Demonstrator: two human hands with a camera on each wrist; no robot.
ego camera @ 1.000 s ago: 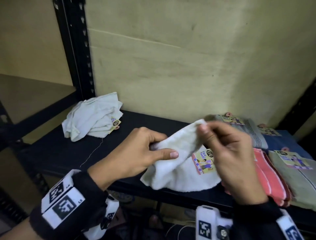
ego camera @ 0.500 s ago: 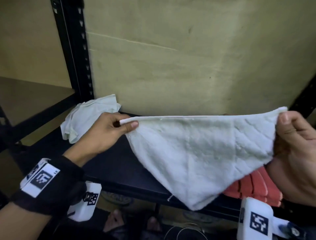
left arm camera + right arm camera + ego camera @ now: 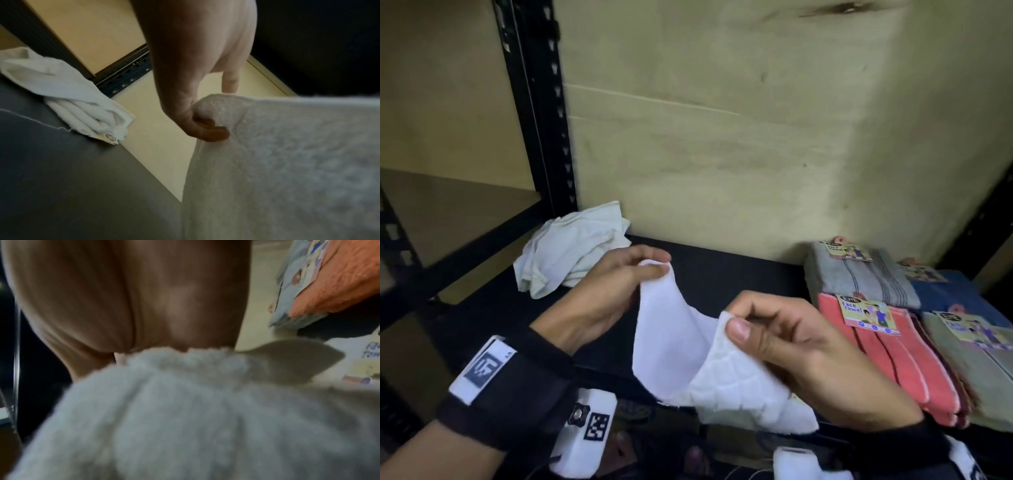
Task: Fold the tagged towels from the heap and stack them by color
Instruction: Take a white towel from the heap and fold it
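Observation:
A white towel (image 3: 688, 356) hangs between my hands above the front of the black shelf (image 3: 739, 274). My left hand (image 3: 619, 284) pinches one top corner between thumb and fingers; the left wrist view shows that pinch on the white towel (image 3: 287, 154). My right hand (image 3: 784, 332) pinches the other corner, thumb on top. The towel sags in a loose fold between the two corners. Its paper tag (image 3: 366, 360) shows at the right in the right wrist view. A crumpled white towel (image 3: 571, 246) lies at the shelf's back left.
Folded tagged towels lie on the right of the shelf: grey (image 3: 859, 277), blue (image 3: 955, 294), pink (image 3: 893, 359) and green (image 3: 989, 370). A black upright post (image 3: 541, 113) stands at the back left, and a beige wall (image 3: 722, 137) closes off the back.
The towel was spread wide between my hands half a second ago. Now both hands have come together and lower, so its top edge folds and sags.

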